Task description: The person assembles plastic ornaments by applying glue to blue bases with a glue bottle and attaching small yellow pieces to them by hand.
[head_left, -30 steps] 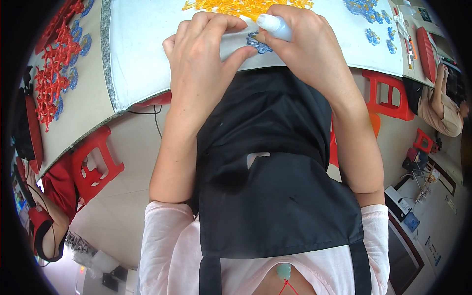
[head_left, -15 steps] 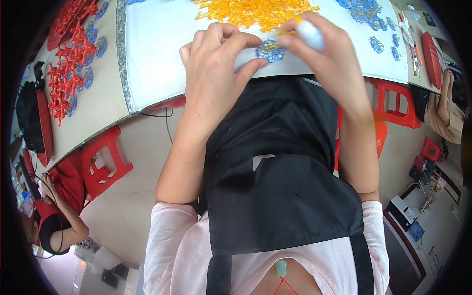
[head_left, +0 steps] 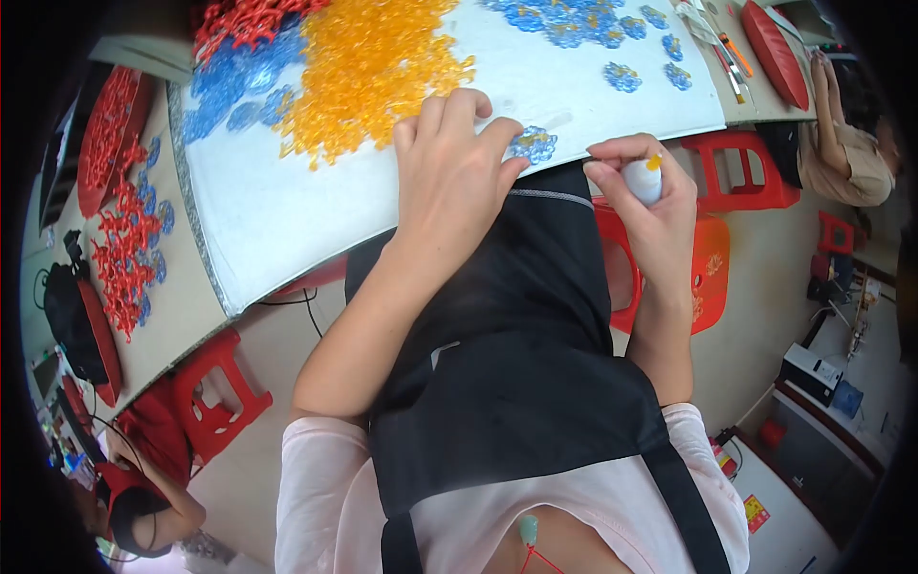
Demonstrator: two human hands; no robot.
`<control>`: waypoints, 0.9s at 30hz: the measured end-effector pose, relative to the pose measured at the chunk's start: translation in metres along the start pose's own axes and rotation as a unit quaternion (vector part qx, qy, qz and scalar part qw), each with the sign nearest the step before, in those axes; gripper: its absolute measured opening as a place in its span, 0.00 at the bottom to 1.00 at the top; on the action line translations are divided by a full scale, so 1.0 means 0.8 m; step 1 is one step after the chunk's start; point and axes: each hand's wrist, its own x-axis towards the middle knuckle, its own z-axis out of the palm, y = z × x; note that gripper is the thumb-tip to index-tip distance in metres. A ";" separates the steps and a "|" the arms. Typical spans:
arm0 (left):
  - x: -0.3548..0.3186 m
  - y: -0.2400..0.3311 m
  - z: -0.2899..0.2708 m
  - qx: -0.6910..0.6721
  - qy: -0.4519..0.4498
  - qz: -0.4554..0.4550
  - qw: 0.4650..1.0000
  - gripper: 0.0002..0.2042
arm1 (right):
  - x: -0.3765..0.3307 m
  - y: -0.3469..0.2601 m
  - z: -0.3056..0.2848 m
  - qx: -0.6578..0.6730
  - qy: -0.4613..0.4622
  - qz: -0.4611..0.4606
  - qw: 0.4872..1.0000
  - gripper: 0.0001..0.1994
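Observation:
At the near edge of the white table mat lies a translucent blue flower-shaped plastic piece (head_left: 535,146) with some yellow on it. My left hand (head_left: 451,167) has its thumb and index fingertip at the piece's left edge, one on either side, while the other fingers curl above the mat. To the right, off the mat's front edge, my right hand (head_left: 650,196) holds a small white bottle (head_left: 643,182) with a yellow tip in its curled fingers. The right thumb and index finger are brought together; anything tiny between them cannot be made out.
A large heap of small yellow pieces (head_left: 368,72) lies beyond my left hand, with blue pieces (head_left: 234,91) beside it. Several blue-and-yellow flowers (head_left: 564,21) are at the far right, near brushes (head_left: 732,77). Red pieces (head_left: 124,249) and red stools (head_left: 741,172) flank me. Other people sit nearby.
My right hand has drawn back right and towards me, away from the blue flower piece, with the bottle still in it. The whole view has shifted, showing more of the table's left part.

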 end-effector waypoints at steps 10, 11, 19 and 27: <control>0.016 -0.001 0.018 -0.031 -0.032 0.006 0.999 0.12 | 0.073 0.028 -0.007 -0.241 -0.105 -0.154 0.952 0.10; 0.015 -0.002 0.019 -0.034 -0.026 0.006 0.999 0.12 | 0.076 0.025 -0.005 -0.253 -0.132 -0.150 0.947 0.10; 0.011 -0.007 0.024 -0.024 0.001 0.019 1.000 0.12 | 0.087 0.010 0.003 -0.324 -0.176 -0.141 0.919 0.10; 0.011 -0.007 0.026 -0.027 0.016 0.017 0.999 0.11 | 0.083 0.019 0.002 -0.327 -0.188 -0.158 0.913 0.10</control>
